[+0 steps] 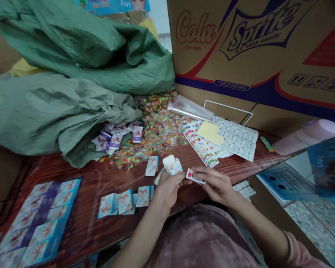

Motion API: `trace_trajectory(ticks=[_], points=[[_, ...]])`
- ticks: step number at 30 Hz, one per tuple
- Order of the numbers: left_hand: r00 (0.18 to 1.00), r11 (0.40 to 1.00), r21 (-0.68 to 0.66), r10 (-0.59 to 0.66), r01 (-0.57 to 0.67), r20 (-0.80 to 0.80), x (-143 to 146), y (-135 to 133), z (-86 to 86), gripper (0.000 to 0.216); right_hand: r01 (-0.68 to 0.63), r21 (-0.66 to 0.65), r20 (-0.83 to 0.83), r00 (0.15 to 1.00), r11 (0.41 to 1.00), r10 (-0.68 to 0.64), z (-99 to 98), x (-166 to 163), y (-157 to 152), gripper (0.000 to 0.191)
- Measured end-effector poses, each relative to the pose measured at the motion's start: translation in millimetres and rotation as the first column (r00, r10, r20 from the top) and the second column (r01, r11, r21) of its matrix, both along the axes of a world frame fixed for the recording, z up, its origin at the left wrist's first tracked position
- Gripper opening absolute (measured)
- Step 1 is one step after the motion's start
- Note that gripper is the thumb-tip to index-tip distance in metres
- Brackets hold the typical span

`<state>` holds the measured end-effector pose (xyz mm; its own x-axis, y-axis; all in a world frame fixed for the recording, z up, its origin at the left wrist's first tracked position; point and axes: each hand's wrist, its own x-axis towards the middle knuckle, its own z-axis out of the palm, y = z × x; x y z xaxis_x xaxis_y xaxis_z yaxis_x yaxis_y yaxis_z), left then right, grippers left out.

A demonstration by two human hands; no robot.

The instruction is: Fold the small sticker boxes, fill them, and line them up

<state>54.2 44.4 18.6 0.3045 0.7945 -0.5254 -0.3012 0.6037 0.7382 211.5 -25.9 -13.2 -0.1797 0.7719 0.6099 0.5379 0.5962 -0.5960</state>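
My left hand [167, 188] is closed around a small white printed box [172, 165] with its top flap standing open. My right hand [216, 182] pinches a small sticker sheet [194, 177] right beside that box. Both hands hover over the near edge of a dark wooden table [86, 223]. One closed small box [152, 165] lies just left of the held one. A short row of closed boxes [125, 201] sits to the left of my left wrist.
Flat blue boxes [36, 223] lie in rows at the near left. A heap of tiny colourful pieces [153, 134] and purple-white packets [115, 136] spills beside green sacks [67, 96]. Sticker sheets [220, 139] and a pink bottle [307, 136] lie before a big printed carton [257, 56].
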Motion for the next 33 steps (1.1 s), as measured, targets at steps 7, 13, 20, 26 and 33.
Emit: trace_trajectory(ticks=[7, 13, 20, 26, 33], points=[[0.996, 0.996, -0.034, -0.082, 0.083, 0.036, -9.1, 6.6, 1.3, 0.031, 0.013, 0.080, 0.227, 0.973, 0.997, -0.031, -5.9, 2.9, 0.6, 0.052], [0.917, 0.914, 0.099, -0.382, 0.393, -0.113, -13.4, 2.6, -7.1, 0.027, 0.275, -0.139, -0.165, 0.941, 0.951, -0.296, 1.5, -1.0, 10.5, 0.019], [0.875, 0.849, 0.324, -0.278, 0.417, -0.396, -13.8, 3.4, -24.5, 0.032, 0.190, -0.293, 0.152, 0.977, 0.937, -0.151, 19.5, -4.7, 21.1, 0.018], [0.836, 0.766, 0.394, -0.329, 0.508, -0.439, -20.5, -6.5, -36.8, 0.029, 0.119, -0.576, 0.456, 0.868, 0.809, 0.198, 27.7, 2.6, 26.0, 0.018], [0.942, 0.926, 0.208, -0.280, 0.316, -0.186, -16.9, -17.4, -57.0, 0.042, 0.354, -0.299, 0.383, 0.895, 0.886, -0.228, 4.3, 12.2, 90.5, 0.020]])
